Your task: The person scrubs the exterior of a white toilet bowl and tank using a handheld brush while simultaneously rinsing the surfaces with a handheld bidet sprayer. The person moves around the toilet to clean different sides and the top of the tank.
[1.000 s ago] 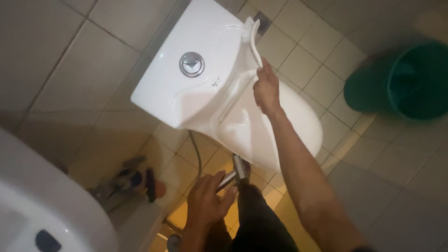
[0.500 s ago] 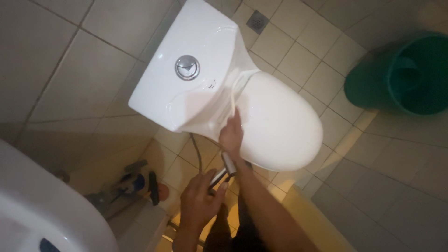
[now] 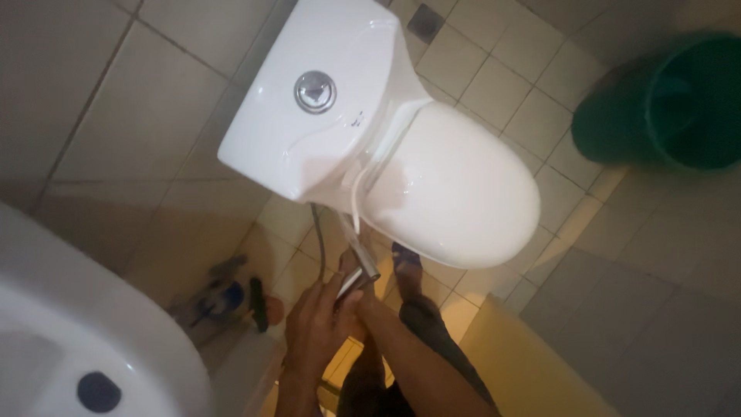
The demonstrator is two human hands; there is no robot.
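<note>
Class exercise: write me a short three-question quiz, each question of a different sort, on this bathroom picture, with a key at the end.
1. True or false: the toilet has its lid raised.
2. Multiple choice: the green bucket stands A) beside the sink, B) on the tiled floor at the far right, C) on the cistern.
3. Short answer: what do the left hand and right hand meet around?

Key
1. False: the lid lies shut.
2. B.
3. A metal spray nozzle on a hose, below the toilet's near side; a thin white handle rises from the same grip, though which hand holds which is hard to tell.
</note>
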